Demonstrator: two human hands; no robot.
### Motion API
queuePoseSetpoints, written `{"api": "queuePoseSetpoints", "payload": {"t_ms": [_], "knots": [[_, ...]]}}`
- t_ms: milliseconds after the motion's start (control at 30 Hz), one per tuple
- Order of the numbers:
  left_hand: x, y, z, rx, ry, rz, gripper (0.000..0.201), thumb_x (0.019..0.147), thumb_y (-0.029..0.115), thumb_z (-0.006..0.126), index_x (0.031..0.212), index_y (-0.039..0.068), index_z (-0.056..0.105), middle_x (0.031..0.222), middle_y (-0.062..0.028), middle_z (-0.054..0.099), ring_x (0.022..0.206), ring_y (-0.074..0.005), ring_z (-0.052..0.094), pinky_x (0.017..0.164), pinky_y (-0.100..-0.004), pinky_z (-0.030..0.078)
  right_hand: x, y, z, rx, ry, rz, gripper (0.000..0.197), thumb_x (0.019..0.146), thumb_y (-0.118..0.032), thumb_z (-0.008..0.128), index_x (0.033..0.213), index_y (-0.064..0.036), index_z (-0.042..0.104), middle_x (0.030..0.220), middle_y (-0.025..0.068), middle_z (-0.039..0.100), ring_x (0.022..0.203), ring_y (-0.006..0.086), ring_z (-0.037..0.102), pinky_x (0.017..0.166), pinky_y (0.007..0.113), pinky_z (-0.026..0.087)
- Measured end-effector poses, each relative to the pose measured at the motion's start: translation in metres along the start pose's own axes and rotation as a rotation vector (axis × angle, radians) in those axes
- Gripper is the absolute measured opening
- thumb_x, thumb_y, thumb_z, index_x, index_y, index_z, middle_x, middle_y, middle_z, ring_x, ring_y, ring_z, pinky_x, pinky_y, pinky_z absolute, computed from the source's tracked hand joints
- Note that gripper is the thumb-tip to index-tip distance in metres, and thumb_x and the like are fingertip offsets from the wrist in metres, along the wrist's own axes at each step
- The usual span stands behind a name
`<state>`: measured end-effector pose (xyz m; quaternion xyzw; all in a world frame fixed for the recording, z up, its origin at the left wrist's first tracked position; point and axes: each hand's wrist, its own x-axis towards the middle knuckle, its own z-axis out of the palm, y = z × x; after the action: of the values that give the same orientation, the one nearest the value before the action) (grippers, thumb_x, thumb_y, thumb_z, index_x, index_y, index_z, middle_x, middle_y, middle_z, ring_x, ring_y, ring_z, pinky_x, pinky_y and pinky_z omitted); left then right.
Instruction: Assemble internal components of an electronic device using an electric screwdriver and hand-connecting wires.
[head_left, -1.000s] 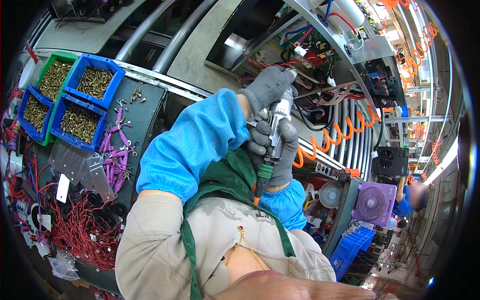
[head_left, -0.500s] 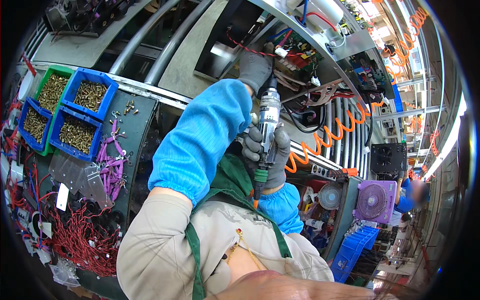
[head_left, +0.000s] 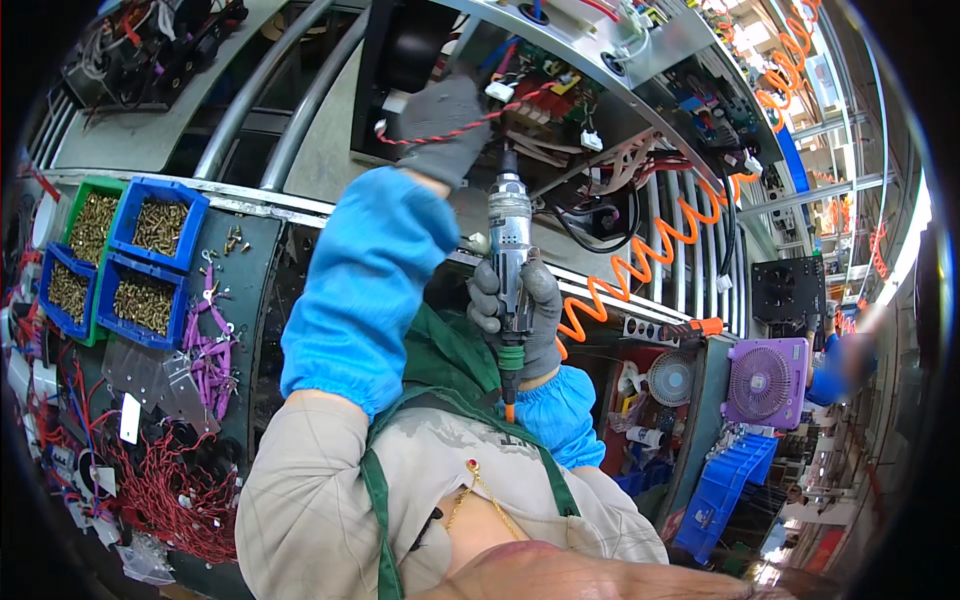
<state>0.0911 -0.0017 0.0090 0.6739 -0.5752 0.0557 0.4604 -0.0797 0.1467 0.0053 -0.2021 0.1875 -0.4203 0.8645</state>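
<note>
My right hand [head_left: 540,305], in a grey glove, is wrapped round a silver air screwdriver [head_left: 510,220]. The tool's bit end points up into an open metal chassis [head_left: 600,75] holding circuit boards and wiring. My left hand [head_left: 443,130], also gloved, reaches into the chassis left of the bit. A twisted red-and-black wire [head_left: 470,128] crosses over this glove, and its fingers are blurred and partly hidden. White connectors [head_left: 500,90] hang among the wires close to it.
To the left, blue bins [head_left: 150,305] and a green bin [head_left: 92,225] hold brass-coloured screws. Purple leads [head_left: 210,350] and red wires [head_left: 180,495] lie below. An orange coiled hose [head_left: 630,265] stretches right; a purple fan [head_left: 765,385] and another person [head_left: 835,370] are beyond.
My left hand has moved left, away from the screwdriver's tip, and the red-and-black wire now lies across it. My right hand keeps its grip on the screwdriver. The whole view has shifted slightly.
</note>
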Motion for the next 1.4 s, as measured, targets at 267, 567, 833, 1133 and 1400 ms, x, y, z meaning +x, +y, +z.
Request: {"api": "queuePoseSetpoints", "payload": {"t_ms": [267, 567, 833, 1133, 1400], "knots": [[-0.042, -0.01, -0.046, -0.375, -0.084, 0.037, 0.021, 0.09, 0.021, 0.053, 0.102, 0.005, 0.058, 0.084, -0.0136, 0.064, 0.077, -0.0263, 0.063, 0.063, -0.0365, 0.049, 0.009, 0.013, 0.006, -0.189, 0.127, -0.008, 0.056, 0.08, -0.039, 0.063, 0.117, 0.0005, 0.048, 0.081, 0.0065, 0.057, 0.061, 0.0145, 0.053, 0.048, 0.025, 0.047], [-0.054, -0.008, -0.013, -1.062, -0.67, -0.316, 0.037, 0.093, 0.034, 0.05, 0.093, -0.001, 0.063, 0.075, -0.0071, 0.064, 0.065, -0.0127, 0.061, 0.059, -0.0245, 0.049, 0.011, 0.032, 0.006, -0.041, 0.243, 0.014, 0.05, 0.092, -0.045, 0.046, 0.111, 0.0, 0.052, 0.093, 0.0123, 0.061, 0.078, 0.0223, 0.064, 0.06, 0.034, 0.058], [-0.047, -0.004, -0.017, -0.78, -0.664, 0.003, 0.033, 0.096, 0.025, 0.042, 0.094, -0.001, 0.063, 0.076, -0.0099, 0.065, 0.068, -0.0173, 0.063, 0.063, -0.0295, 0.05, 0.042, 0.023, -0.059, -0.861, -0.217, 0.011, 0.012, 0.091, -0.017, 0.049, 0.099, -0.0077, 0.051, 0.08, 0.0033, 0.053, 0.062, 0.0128, 0.053, 0.05, 0.027, 0.044], [-0.037, -0.008, -0.015, -0.595, -0.597, 0.011, 0.022, 0.089, 0.021, 0.047, 0.087, 0.002, 0.058, 0.084, -0.0187, 0.062, 0.076, -0.0306, 0.061, 0.065, -0.0399, 0.049, 0.012, 0.008, 0.021, -0.143, 0.086, 0.064, 0.052, 0.088, -0.048, 0.052, 0.105, 0.0007, 0.051, 0.087, 0.0129, 0.061, 0.066, 0.0206, 0.061, 0.053, 0.03, 0.054], [-0.026, -0.017, 0.058, -0.376, -0.12, -0.059, 0.048, 0.09, 0.044, 0.04, 0.077, 0.005, 0.064, 0.071, -0.0192, 0.06, 0.067, -0.0328, 0.06, 0.066, -0.0441, 0.048, 0.025, 0.029, 0.035, -0.156, 0.052, -0.199, 0.063, 0.087, -0.032, 0.057, 0.136, -0.019, 0.02, 0.096, 0.0159, 0.059, 0.062, 0.0205, 0.06, 0.044, 0.032, 0.053]]}}
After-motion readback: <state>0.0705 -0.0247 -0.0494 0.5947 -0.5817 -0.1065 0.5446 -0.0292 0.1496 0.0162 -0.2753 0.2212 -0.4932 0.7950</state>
